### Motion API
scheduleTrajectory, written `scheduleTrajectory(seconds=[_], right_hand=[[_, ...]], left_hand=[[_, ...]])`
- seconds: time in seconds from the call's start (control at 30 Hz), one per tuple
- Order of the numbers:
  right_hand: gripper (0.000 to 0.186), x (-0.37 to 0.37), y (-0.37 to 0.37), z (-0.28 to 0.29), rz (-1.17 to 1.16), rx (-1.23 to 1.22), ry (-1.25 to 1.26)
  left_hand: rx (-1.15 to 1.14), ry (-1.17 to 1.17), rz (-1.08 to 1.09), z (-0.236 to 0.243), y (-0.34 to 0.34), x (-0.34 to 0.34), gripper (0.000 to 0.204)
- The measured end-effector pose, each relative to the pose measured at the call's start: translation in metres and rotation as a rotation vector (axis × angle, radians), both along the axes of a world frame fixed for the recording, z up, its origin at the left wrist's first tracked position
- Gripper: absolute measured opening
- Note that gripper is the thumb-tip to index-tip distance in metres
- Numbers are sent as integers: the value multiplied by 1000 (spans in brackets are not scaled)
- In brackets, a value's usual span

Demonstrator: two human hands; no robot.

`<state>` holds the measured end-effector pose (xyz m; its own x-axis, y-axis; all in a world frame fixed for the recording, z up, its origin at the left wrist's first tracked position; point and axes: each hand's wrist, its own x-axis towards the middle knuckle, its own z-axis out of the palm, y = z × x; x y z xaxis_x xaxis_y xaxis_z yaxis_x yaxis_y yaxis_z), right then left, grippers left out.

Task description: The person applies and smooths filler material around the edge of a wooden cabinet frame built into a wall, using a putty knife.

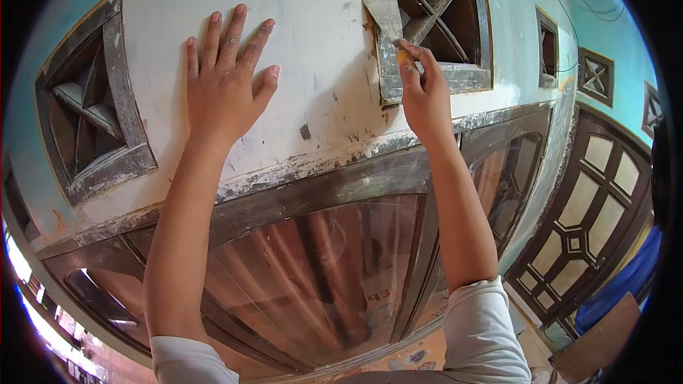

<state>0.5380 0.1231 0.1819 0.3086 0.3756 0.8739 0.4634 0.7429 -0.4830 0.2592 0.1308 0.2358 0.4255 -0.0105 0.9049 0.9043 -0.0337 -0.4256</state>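
Head view: left hand [220, 82] flat on white wall [320, 43], fingers spread, holding nothing. Right hand [423, 92] grips putty knife [388, 18] w/ blade on grey vent frame [388, 78]. Risk: blade slips off the edge, gouges fresh filler.
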Motion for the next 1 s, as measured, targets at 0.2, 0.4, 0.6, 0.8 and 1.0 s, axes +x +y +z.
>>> scheduleTrajectory(seconds=[0.2,0.4,0.6,0.8,1.0], right_hand=[[31,3,11,-14,19,76,13],[31,3,11,-3,-1,70,8],[32,9,12,15,-46,58,-7],[34,8,7,19,-23,28,7],[34,7,1,26,-79,6,-30]], left_hand=[[6,3,-1,1,0,1,57],[-7,-3,-13,0,-3,-1,57],[-8,-9,-3,-1,-3,2,56],[6,1,-10,0,-2,0,57],[-12,-8,-16,-1,-2,0,57]])
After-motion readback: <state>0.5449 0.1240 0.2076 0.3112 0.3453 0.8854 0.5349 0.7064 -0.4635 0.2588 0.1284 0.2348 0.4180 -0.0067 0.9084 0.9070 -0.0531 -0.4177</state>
